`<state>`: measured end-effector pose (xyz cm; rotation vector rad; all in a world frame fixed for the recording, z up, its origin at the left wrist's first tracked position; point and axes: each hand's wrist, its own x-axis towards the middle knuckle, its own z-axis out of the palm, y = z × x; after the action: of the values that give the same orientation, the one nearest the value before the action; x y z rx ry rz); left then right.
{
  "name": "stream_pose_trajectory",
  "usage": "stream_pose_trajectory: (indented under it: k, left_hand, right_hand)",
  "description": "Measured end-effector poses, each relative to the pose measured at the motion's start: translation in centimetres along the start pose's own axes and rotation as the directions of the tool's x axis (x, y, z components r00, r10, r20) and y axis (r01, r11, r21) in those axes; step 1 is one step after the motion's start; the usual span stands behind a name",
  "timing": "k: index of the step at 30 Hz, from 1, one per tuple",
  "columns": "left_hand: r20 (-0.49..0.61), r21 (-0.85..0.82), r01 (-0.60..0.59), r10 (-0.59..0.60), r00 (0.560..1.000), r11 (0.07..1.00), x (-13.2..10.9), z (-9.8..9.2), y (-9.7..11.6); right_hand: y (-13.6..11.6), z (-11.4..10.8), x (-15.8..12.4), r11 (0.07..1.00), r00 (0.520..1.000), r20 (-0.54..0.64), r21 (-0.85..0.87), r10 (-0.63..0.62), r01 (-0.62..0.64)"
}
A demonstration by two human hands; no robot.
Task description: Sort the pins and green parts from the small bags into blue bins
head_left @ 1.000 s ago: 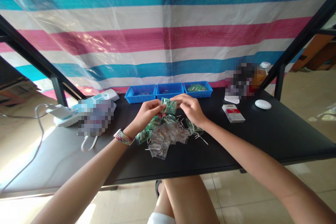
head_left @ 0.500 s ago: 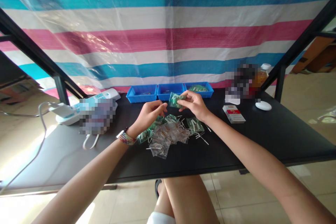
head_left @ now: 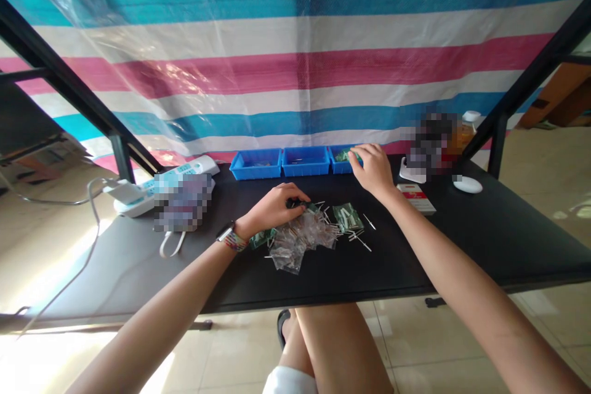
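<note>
My left hand (head_left: 279,204) reaches into the pile on the black table, its thumb and fingers pinched round the edge of a small green plastic bag (head_left: 314,205), mostly hidden. Below it lie several small clear plastic bags (head_left: 289,249) with thin metal pieces inside. My right hand (head_left: 373,169) is over the right blue bin (head_left: 341,167), fingers apart, at the green bags (head_left: 342,156) in it; I see nothing held. Beside the pile, another green bag (head_left: 348,218) holds short silvery pieces. Loose thin metal pins (head_left: 362,242) lie next to it.
Left of the right bin stand a middle blue bin (head_left: 305,167) and a left blue bin (head_left: 255,170), each with a little inside. A power strip (head_left: 184,167) with cable is at left. A red-white box (head_left: 417,198), a white mouse-like object (head_left: 468,184) and a bottle (head_left: 468,126) are at right.
My right hand has moved from the middle to the right bin, and the green bag it held is out of its fingers. My left hand has lowered onto the pile.
</note>
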<state>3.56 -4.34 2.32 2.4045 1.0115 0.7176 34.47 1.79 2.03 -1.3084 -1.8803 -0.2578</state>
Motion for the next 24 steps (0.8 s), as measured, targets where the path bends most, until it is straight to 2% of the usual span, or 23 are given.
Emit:
stream_pose_trajectory:
  k: [1, 3, 5, 7, 9, 13, 18, 24]
  left_hand:
    - [0.0, 0.003, -0.002, 0.002, 1.0, 1.0, 0.0, 0.0, -0.1]
    - [-0.003, 0.002, -0.002, 0.002, 1.0, 1.0, 0.0, 0.0, -0.1]
    - [-0.006, 0.001, -0.001, 0.001, 1.0, 1.0, -0.1, -0.1, -0.2]
    - [-0.005, 0.007, -0.003, 0.003, 1.0, 1.0, -0.1, -0.1, -0.1]
    - [-0.006, 0.016, -0.007, 0.007, 1.0, 1.0, 0.0, -0.1, 0.0]
    - [-0.014, 0.04, -0.015, 0.015, 1.0, 0.999, 0.0, 0.0, -0.1]
    - [-0.023, 0.039, -0.008, 0.009, 1.0, 0.999, 0.0, 0.1, -0.2]
    - [-0.078, -0.085, 0.122, -0.129, 0.989, 0.989, 0.2, 0.1, 0.1]
  right_hand:
    - [-0.7, -0.2, -0.1, 0.999, 1.0, 0.01, 0.038, -0.014, 0.014]
    - [-2.1, -0.4, -0.2, 0.982, 0.989, 0.127, 0.183, -0.075, 0.051]
    - [-3.4, -0.5, -0.6, 0.923, 0.92, 0.335, 0.38, -0.202, 0.064]
    - [-4.4, -0.3, -1.0, 0.877, 0.836, 0.464, 0.478, -0.295, 0.044]
    - [-4.8, 0.1, -1.4, 0.872, 0.789, 0.52, 0.488, -0.326, 0.039]
    - [-4.4, 0.7, -1.6, 0.867, 0.75, 0.56, 0.496, -0.351, 0.036]
    - [-4.0, 1.1, -1.6, 0.844, 0.753, 0.551, 0.536, -0.359, 0.01]
    - [-4.6, 1.4, -1.8, 0.756, 0.857, 0.478, 0.629, -0.194, -0.18]
